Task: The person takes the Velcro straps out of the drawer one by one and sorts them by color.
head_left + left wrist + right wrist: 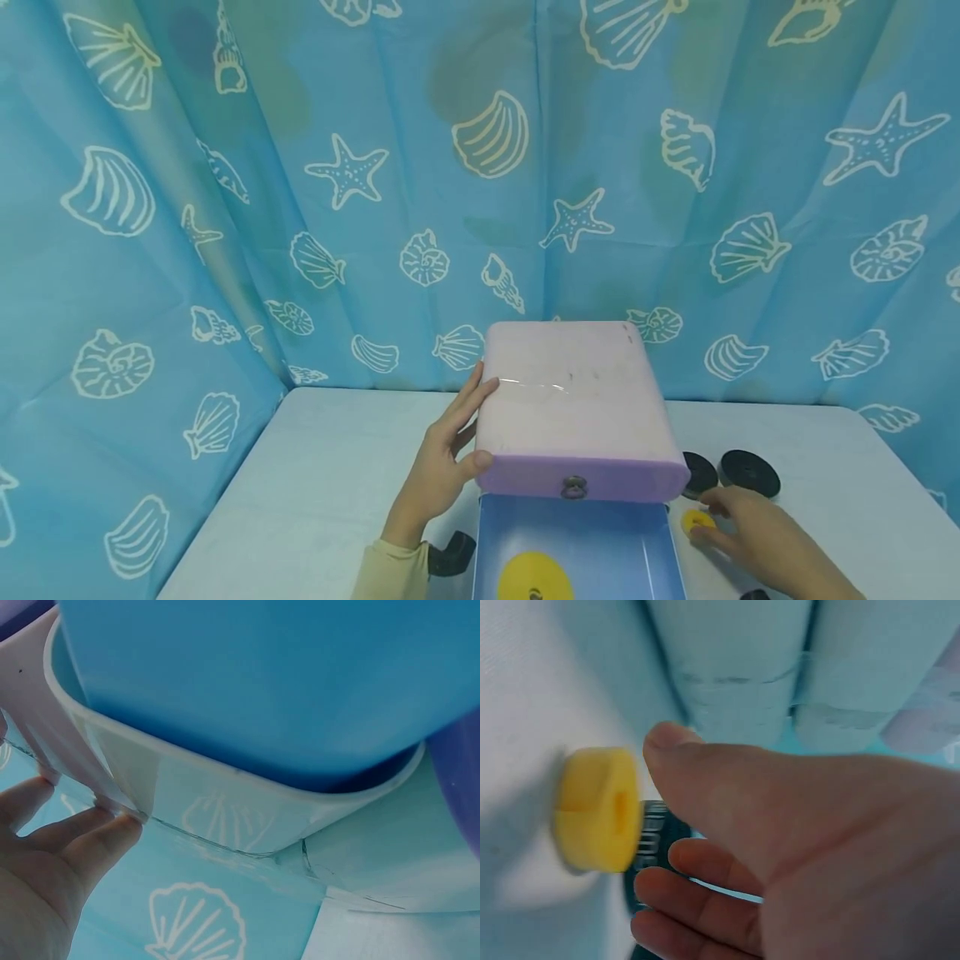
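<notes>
My left hand [438, 475] rests against the left side of a small drawer cabinet [573, 400] with a pink top and purple front, thumb at its front corner. In the left wrist view, its fingertips [124, 825] touch the cabinet's side. Under the purple front, a blue drawer [600, 533] stands pulled out, with a large yellow disc [528, 575] lying inside. Right of the cabinet, my right hand [765, 533] reaches over a small yellow disc [696, 521], thumb and fingers spread. A gap shows between the thumb and this thick disc [596, 810] in the right wrist view.
Two black discs [750, 473] lie behind the right hand, one partly hidden by the cabinet. A black elbow-shaped piece [452, 554] lies by the left sleeve. Another dark piece [755, 595] shows at the bottom edge. A blue shell-patterned curtain [420, 192] hangs behind the white table [322, 475].
</notes>
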{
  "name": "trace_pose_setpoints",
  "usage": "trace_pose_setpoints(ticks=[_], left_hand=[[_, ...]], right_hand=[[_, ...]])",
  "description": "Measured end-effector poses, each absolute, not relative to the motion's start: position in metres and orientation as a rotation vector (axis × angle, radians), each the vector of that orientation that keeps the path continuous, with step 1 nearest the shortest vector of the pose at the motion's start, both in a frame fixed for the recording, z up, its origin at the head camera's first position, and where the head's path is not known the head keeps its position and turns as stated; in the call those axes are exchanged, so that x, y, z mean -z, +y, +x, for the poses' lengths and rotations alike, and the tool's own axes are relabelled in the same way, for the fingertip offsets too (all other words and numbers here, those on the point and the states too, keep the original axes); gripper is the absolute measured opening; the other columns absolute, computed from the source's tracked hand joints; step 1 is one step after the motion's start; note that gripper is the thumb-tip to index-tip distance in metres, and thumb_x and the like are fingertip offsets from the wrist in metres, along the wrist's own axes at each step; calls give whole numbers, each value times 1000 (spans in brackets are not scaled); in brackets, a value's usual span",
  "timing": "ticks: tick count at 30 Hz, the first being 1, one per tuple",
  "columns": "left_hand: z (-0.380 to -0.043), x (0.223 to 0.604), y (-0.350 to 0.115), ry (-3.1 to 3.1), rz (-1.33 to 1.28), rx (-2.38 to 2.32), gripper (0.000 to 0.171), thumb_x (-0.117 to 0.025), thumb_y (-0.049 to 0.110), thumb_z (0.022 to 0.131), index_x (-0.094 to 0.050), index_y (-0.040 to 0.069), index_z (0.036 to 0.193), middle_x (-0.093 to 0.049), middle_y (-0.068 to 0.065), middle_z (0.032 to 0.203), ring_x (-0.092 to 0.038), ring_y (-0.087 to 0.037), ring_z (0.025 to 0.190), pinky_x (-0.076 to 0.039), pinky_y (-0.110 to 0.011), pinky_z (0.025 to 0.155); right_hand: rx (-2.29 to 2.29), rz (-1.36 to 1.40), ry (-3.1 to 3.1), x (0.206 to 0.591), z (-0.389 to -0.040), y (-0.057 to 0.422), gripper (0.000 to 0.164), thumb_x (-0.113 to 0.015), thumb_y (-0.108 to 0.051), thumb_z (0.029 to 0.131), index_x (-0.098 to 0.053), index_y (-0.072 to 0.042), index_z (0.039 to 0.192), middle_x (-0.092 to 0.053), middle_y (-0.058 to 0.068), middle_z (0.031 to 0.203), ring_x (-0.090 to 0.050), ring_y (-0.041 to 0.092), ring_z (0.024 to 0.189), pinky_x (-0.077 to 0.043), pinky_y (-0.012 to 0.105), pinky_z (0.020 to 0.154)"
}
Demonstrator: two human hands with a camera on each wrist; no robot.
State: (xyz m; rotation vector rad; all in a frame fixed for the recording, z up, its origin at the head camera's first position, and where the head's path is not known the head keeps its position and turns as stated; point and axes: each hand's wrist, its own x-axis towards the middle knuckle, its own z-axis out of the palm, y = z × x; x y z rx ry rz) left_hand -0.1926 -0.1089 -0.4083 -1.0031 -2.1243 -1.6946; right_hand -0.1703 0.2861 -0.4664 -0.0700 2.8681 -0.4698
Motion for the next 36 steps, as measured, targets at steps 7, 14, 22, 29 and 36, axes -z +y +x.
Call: trace_pose_setpoints(ticks=[7, 14, 22, 29, 36], left_hand=[[-195, 408, -107, -2131, -1005, 1701, 80, -54, 69, 93, -39, 23, 157, -17, -1, 168, -19, -27, 152, -37, -61, 109], [-194, 407, -105, -2128, -1005, 1713, 80, -54, 68, 93, -39, 22, 156, -17, -4, 168, -19, -27, 152, -36, -61, 109], [-194, 410, -106, -2122, -1009, 1711, 79, -53, 68, 93, -39, 23, 156, -17, -2, 168, -19, -28, 152, -37, -60, 109], [-193, 410, -107, -2125, -999, 1712, 78, -54, 67, 94, -39, 23, 156, -17, -1, 168, -20, -28, 152, -37, -62, 108], [-193, 408, -108, -2131, -991, 1706, 79, -54, 68, 94, -39, 22, 156, -18, -1, 167, -19, -29, 152, -37, -62, 108]], right_hand=[[457, -113, 2952, 441, -157, 287, 63, -78, -54, 81, -68, 0, 112, -70, 13, 102, -67, 36, 96, -54, 60, 82], [405, -104, 2962, 417, -142, 277, 54, -79, -49, 82, -69, -3, 110, -69, 8, 100, -65, 30, 91, -55, 60, 83], [411, -127, 2964, 397, -122, 263, 55, -77, -52, 83, -69, -5, 109, -69, 4, 99, -66, 24, 85, -57, 57, 81], [505, -191, 3048, 393, -101, 245, 46, -77, -53, 83, -70, -14, 107, -67, -5, 97, -66, 18, 84, -60, 49, 77], [453, -450, 3104, 400, -88, 225, 36, -78, -51, 83, -68, -30, 110, -60, -23, 100, -62, 1, 87, -59, 29, 77]])
